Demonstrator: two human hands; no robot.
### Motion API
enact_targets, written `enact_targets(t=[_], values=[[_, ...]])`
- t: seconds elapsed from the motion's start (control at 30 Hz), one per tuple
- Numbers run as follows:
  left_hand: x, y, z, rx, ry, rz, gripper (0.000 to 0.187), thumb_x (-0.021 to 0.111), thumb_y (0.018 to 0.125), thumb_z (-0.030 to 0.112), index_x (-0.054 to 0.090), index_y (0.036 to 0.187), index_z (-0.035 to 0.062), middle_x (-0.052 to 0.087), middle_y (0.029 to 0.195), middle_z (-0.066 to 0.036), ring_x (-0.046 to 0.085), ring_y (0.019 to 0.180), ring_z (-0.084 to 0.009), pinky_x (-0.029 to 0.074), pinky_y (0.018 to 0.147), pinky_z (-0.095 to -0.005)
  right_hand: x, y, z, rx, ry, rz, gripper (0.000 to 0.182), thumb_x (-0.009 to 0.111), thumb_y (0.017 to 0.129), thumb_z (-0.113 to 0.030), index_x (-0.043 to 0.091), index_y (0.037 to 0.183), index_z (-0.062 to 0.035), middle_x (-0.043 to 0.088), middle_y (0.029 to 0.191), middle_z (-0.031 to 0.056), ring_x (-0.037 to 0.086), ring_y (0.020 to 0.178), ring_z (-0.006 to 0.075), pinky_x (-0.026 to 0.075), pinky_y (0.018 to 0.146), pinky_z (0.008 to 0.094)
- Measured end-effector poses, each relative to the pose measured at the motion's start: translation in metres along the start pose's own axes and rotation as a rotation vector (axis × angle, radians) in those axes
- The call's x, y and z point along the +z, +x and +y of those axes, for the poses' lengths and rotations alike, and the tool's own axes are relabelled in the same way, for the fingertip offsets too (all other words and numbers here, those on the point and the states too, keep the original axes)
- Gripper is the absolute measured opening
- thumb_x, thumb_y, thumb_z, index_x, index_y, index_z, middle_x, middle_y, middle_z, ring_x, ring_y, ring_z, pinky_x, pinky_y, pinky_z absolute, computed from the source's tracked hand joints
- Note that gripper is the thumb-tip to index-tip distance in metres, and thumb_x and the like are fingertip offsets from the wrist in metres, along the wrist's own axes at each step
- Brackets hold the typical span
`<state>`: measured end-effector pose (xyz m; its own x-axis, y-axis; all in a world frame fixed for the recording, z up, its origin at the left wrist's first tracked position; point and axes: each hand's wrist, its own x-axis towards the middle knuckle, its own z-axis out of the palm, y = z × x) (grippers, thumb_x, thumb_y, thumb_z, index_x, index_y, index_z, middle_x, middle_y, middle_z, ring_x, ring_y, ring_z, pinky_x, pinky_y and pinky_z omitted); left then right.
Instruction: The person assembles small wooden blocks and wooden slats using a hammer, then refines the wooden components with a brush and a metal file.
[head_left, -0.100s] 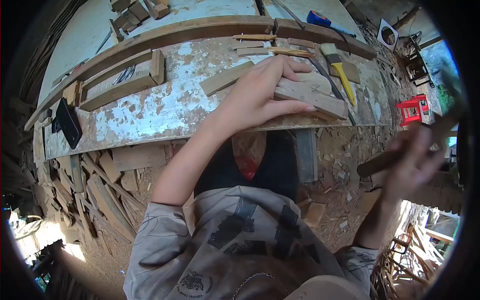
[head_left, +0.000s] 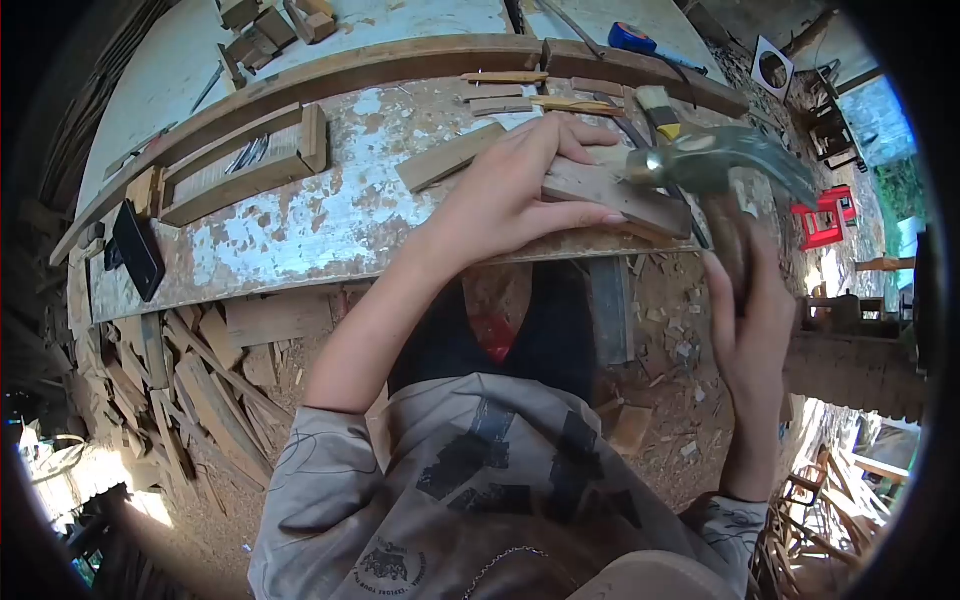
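Note:
My left hand (head_left: 520, 185) is wrapped over a wooden block (head_left: 625, 198) near the table's front edge, thumb along its near side and fingers across its top. My right hand (head_left: 750, 320) grips the wooden handle of a claw hammer (head_left: 700, 160). The hammer's face is over the block's top, close to or touching it; the contact point is hard to make out. A flat wood piece (head_left: 448, 158) lies left of my left hand. Behind the hammer head, a yellow-handled brush (head_left: 657, 108) is partly hidden.
A wooden tray (head_left: 240, 165) with nails and a black phone (head_left: 138, 250) are on the left of the table (head_left: 350, 230). A long curved beam (head_left: 400, 58) crosses behind. A blue tape measure (head_left: 633, 38) lies at the back right. A red stool (head_left: 822, 218) stands beyond.
My right hand and the hammer have swung left and inward from the far right, bringing the hammer head over the block. My left hand and the block have hardly moved.

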<state>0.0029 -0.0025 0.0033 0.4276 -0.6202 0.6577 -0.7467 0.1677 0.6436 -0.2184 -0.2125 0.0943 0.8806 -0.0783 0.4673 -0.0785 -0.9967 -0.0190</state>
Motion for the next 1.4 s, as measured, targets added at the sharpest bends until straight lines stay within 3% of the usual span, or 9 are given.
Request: enact_targets(t=[0.07, 0.1, 0.17, 0.23, 0.3, 0.6, 0.97, 1.17, 1.4], values=[[0.001, -0.002, 0.002, 0.002, 0.006, 0.002, 0.051, 0.093, 0.088, 0.03, 0.055, 0.11, 0.0046, 0.074, 0.139, -0.019, 0.071, 0.128, -0.0366, 0.055, 0.104, -0.0434, -0.01, 0.002, -0.005, 0.089, 0.053, 0.047, 0.044, 0.074, 0.104, -0.017, 0.064, 0.143, 0.0016, 0.08, 0.117, 0.0235, 0.081, 0.095, 0.0377, 0.063, 0.083, 0.0454], [0.003, -0.003, 0.003, -0.01, -0.014, 0.009, 0.051, 0.093, 0.088, 0.03, 0.055, 0.11, 0.0046, 0.074, 0.139, -0.019, 0.071, 0.128, -0.0368, 0.055, 0.104, -0.0435, -0.019, 0.009, 0.001, -0.036, -0.032, 0.19, 0.045, 0.074, 0.105, -0.018, 0.063, 0.143, 0.0031, 0.08, 0.119, 0.0237, 0.081, 0.099, 0.0351, 0.063, 0.086, 0.0448], [0.003, -0.004, 0.004, -0.032, -0.041, 0.006, 0.051, 0.093, 0.088, 0.03, 0.055, 0.109, 0.0045, 0.073, 0.14, -0.019, 0.071, 0.128, -0.037, 0.055, 0.104, -0.0436, -0.034, 0.008, 0.003, 0.255, 0.202, 0.34, 0.047, 0.073, 0.108, -0.02, 0.057, 0.146, 0.0019, 0.079, 0.113, 0.023, 0.073, 0.075, 0.0167, 0.058, 0.066, 0.0314], [0.002, -0.003, 0.004, -0.04, -0.042, 0.006, 0.051, 0.093, 0.087, 0.03, 0.055, 0.109, 0.0044, 0.073, 0.14, -0.019, 0.071, 0.128, -0.0369, 0.055, 0.104, -0.0438, -0.044, 0.013, 0.002, 0.466, 0.5, 0.563, 0.041, 0.068, 0.111, -0.022, 0.057, 0.143, 0.0007, 0.073, 0.102, 0.0172, 0.061, 0.066, 0.011, 0.049, 0.057, 0.0259], [0.002, -0.002, 0.004, -0.039, -0.036, 0.003, 0.051, 0.093, 0.087, 0.03, 0.055, 0.109, 0.0044, 0.073, 0.139, -0.019, 0.071, 0.128, -0.0369, 0.055, 0.104, -0.0439, -0.045, 0.021, 0.004, 0.371, 0.627, 0.691, 0.037, 0.066, 0.113, -0.023, 0.058, 0.141, -0.0001, 0.067, 0.091, 0.0114, 0.055, 0.063, 0.0103, 0.044, 0.054, 0.0248], [0.005, -0.003, 0.003, -0.02, 0.032, 0.035, 0.052, 0.093, 0.087, 0.032, 0.056, 0.11, 0.0045, 0.074, 0.138, -0.018, 0.071, 0.128, -0.0356, 0.055, 0.105, -0.0433, 0.008, 0.002, -0.012, 0.451, 0.606, 0.303, 0.039, 0.066, 0.113, -0.021, 0.054, 0.146, -0.0044, 0.059, 0.083, -0.0027, 0.049, 0.065, 0.0029, 0.036, 0.056, 0.0207], [0.023, 0.0, 0.008, -0.269, -0.423, 0.221, 0.04, 0.088, 0.096, 0.023, 0.059, 0.115, 0.0035, 0.076, 0.128, -0.017, 0.067, 0.132, -0.028, 0.051, 0.112, -0.0412, 0.044, -0.007, -0.021, 0.58, 0.859, 0.229, 0.035, 0.066, 0.113, -0.023, 0.056, 0.143, -0.0084, 0.06, 0.086, -0.0017, 0.051, 0.063, 0.0031, 0.039, 0.055, 0.0192], [0.027, 0.001, 0.012, -0.323, -0.485, 0.261, 0.035, 0.088, 0.095, 0.021, 0.063, 0.112, 0.0031, 0.076, 0.126, -0.016, 0.064, 0.136, -0.0303, 0.045, 0.119, -0.0457, 0.051, -0.019, -0.028, 0.62, 0.957, 0.193, 0.04, 0.065, 0.113, -0.019, 0.051, 0.146, -0.0019, 0.06, 0.091, -0.0002, 0.05, 0.062, 0.0034, 0.039, 0.054, 0.0205], [0.026, 0.004, 0.015, -0.384, -0.473, 0.294, 0.036, 0.088, 0.096, 0.029, 0.067, 0.111, 0.0041, 0.075, 0.125, -0.014, 0.064, 0.132, -0.0255, 0.046, 0.116, -0.0406, 0.051, -0.023, -0.026, 0.65, 1.135, 0.265, 0.038, 0.062, 0.114, -0.021, 0.05, 0.146, -0.0047, 0.061, 0.089, 0.0025, 0.054, 0.061, 0.0058, 0.044, 0.053, 0.0217]])
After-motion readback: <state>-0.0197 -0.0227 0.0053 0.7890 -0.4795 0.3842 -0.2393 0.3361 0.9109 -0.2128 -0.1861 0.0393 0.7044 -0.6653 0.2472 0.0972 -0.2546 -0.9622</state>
